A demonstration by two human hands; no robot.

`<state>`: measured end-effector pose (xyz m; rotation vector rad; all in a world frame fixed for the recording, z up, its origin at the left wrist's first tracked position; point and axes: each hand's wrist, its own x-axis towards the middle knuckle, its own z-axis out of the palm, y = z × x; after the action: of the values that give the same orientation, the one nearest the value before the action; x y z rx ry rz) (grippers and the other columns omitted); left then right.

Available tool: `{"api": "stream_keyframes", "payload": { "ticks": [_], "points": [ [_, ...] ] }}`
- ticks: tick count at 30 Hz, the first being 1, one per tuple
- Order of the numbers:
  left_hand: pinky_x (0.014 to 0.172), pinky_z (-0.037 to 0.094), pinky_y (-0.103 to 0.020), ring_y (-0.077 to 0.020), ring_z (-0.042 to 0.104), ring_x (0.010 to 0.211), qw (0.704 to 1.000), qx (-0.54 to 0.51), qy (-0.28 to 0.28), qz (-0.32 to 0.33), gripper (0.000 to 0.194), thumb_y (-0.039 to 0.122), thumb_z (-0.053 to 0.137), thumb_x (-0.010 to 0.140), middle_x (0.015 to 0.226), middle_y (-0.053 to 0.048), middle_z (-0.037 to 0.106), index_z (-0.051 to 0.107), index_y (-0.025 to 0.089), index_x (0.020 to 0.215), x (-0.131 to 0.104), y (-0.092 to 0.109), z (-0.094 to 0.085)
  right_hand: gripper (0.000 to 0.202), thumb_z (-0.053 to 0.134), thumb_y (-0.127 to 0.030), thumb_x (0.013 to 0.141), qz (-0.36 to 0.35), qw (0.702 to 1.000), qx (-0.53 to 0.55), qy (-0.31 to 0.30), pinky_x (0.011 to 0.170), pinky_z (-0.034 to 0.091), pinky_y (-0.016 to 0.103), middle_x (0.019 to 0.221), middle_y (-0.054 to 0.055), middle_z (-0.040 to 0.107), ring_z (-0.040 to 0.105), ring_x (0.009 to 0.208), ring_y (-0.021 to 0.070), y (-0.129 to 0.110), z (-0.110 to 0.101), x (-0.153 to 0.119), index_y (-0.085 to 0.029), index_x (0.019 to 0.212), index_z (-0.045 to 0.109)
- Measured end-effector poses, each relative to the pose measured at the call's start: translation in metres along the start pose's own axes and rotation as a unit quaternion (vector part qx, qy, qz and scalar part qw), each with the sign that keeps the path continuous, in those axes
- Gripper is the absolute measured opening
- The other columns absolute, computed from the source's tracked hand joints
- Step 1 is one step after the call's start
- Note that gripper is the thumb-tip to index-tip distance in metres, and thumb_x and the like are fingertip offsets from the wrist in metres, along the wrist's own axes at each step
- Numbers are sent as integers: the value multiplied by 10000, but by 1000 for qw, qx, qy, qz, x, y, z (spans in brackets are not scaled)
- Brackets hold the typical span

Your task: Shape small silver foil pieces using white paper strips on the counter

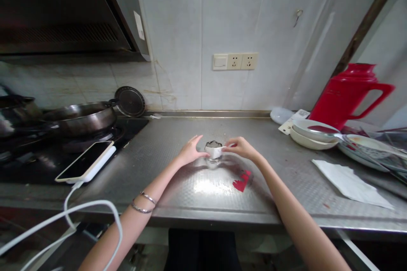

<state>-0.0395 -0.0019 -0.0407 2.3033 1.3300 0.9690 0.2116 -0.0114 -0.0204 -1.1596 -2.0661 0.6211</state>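
Note:
A small glass cup (215,161) stands upright on the steel counter. Its foot looks clear, a white paper-like band (213,151) goes round its upper part, and its rim looks dark and uneven. My left hand (190,151) is open on the cup's left, fingers spread and thumb by the band; I cannot tell whether it touches. On the other side my right hand (241,148) pinches the right end of the white band between thumb and fingers. A jagged red paper scrap (242,181) lies nearer me, below the right hand.
On the left, a phone (86,161) with a white cable lies at the black stove's (28,159) edge, near a steel pan (81,117). At right are a red thermos (345,95), stacked bowls (313,137), plates (365,148) and a white napkin (351,183). A tiled wall bounds the back.

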Motion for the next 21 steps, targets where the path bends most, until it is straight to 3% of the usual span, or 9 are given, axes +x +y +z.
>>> {"api": "stream_keyframes", "payload": {
  "ticks": [3,5,8,12,16,21],
  "points": [
    [1020,390,-391,-254,525,1181,993,-39,114,12,562,442,682,715,1241,-142,586,588,147,1184,1,9,-7,333,667,-487,698,-11,996,50,73,626,435,248,701,31,683,603,686,169,-3,1,2,-155,686,686],
    [941,455,-373,-239,595,1072,985,-88,150,-1,431,439,633,763,1135,-123,650,648,153,1084,0,16,-9,332,671,-489,698,-14,990,78,117,631,438,249,712,34,685,607,698,171,-6,3,3,-158,685,682],
    [866,500,-350,-233,640,977,971,-207,110,-35,438,449,646,750,1083,-124,678,667,136,1056,-1,24,-4,327,667,-486,706,-18,984,98,150,626,439,251,710,36,686,605,685,167,-9,7,3,-159,697,682],
    [805,527,-325,-234,662,930,937,-343,37,-61,479,396,712,697,1029,-132,700,661,103,1072,-3,33,7,326,659,-483,716,-27,984,105,139,600,442,250,694,36,671,596,661,163,-12,14,3,-158,691,674],
    [657,549,-292,-219,680,806,918,-385,34,-85,395,367,697,712,964,-104,720,693,104,1007,-5,39,10,327,662,-488,710,-19,982,114,147,606,464,252,736,44,668,609,709,175,-12,21,5,-161,726,661],
    [715,556,-303,-221,681,836,903,-418,52,-89,353,325,698,706,970,-101,719,695,101,979,-4,42,8,421,661,-483,708,12,975,169,143,611,499,260,888,78,683,621,811,195,-15,29,9,-154,971,663]
  ]
}}
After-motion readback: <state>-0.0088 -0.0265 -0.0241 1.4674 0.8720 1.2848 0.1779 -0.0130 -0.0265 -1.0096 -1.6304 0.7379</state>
